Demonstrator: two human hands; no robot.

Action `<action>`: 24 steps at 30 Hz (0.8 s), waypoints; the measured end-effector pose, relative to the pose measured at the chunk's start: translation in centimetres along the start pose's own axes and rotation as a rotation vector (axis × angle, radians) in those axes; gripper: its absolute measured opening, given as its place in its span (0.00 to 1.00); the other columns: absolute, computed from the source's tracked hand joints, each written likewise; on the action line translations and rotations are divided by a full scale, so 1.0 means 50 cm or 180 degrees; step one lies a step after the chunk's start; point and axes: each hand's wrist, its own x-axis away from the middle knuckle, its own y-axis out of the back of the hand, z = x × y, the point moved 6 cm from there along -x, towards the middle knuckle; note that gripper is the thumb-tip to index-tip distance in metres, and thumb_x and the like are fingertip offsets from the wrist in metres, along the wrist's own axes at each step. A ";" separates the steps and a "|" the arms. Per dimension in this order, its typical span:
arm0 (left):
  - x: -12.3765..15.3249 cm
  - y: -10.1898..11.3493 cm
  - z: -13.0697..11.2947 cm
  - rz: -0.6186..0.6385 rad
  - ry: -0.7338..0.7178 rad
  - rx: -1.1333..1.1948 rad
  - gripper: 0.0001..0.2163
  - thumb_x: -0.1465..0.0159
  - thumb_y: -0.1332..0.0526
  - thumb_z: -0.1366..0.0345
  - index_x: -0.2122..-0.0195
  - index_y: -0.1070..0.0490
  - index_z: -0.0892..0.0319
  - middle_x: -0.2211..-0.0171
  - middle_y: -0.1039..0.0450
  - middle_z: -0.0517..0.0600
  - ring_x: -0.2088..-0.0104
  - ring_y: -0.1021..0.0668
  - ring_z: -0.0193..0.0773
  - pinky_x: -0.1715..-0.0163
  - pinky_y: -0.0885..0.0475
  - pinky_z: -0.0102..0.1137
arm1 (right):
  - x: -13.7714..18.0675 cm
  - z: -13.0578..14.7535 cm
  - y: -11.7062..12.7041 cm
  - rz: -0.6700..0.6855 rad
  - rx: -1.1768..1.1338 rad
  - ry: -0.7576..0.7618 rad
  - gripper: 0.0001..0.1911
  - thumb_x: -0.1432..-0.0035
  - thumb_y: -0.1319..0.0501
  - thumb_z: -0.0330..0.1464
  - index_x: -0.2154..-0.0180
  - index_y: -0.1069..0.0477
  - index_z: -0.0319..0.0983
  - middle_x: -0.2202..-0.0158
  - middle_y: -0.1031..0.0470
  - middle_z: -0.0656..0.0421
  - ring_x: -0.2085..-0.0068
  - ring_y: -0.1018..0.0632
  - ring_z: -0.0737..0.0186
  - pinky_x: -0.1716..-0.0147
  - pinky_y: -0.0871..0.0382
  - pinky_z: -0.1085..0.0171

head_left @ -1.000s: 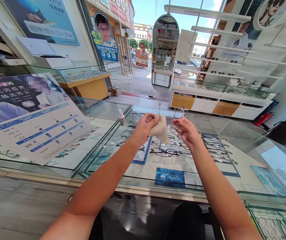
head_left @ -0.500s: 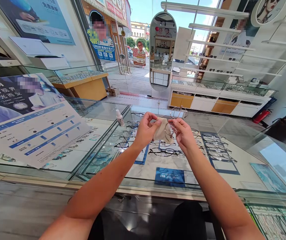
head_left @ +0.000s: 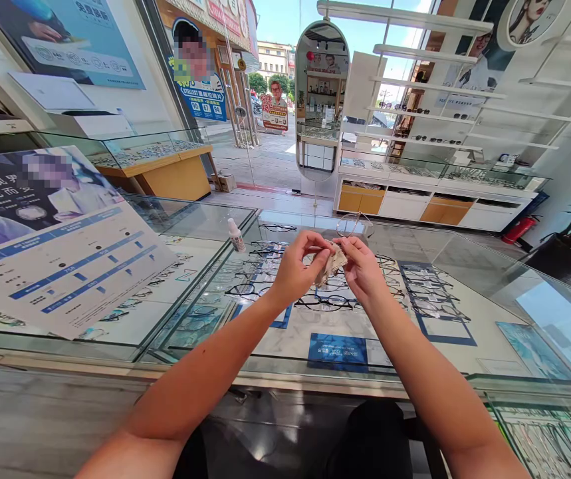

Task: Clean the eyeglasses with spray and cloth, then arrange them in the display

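My left hand (head_left: 298,266) pinches a beige cleaning cloth (head_left: 329,266) and presses it around one lens of a thin-framed pair of glasses (head_left: 353,225). My right hand (head_left: 362,266) grips the same glasses by the frame, fingers closed. The two hands meet above the glass display counter (head_left: 275,332). The other lens sticks up behind my right hand. The covered lens is hidden by the cloth.
Under the counter glass lie several pairs of glasses (head_left: 322,303) on trays. A small white spray bottle (head_left: 236,236) stands on the counter to the left. A large printed poster (head_left: 50,239) lies at far left. A tall mirror (head_left: 321,100) and wall shelves stand across the shop.
My hands came together and dropped slightly. The cloth, first hanging loose from my left hand, is now bunched around a lens of the glasses.
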 end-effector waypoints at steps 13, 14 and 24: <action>-0.003 -0.003 0.002 0.0011 -0.0237 -0.0286 0.12 0.31 0.26 0.54 0.60 0.24 0.55 0.52 0.23 0.53 0.49 0.20 0.42 0.49 0.20 0.36 | 0.005 -0.004 -0.007 0.0015 -0.0159 -0.0184 0.25 0.63 0.12 0.47 0.70 0.20 0.44 0.62 0.14 0.61 0.63 0.20 0.63 0.62 0.25 0.64; -0.003 -0.003 -0.001 0.0028 -0.0290 -0.0377 0.12 0.30 0.27 0.54 0.61 0.23 0.55 0.52 0.23 0.53 0.50 0.20 0.42 0.49 0.20 0.36 | 0.005 -0.004 -0.007 0.0008 -0.0157 -0.0167 0.25 0.63 0.12 0.47 0.71 0.21 0.44 0.63 0.14 0.61 0.63 0.20 0.63 0.61 0.25 0.65; -0.001 -0.006 -0.003 0.0029 -0.0284 -0.0759 0.06 0.27 0.34 0.60 0.60 0.21 0.55 0.54 0.24 0.53 0.52 0.20 0.42 0.52 0.20 0.34 | 0.005 -0.010 -0.006 -0.0031 0.0090 0.0049 0.24 0.60 0.14 0.47 0.71 0.22 0.45 0.64 0.16 0.62 0.59 0.19 0.61 0.54 0.22 0.62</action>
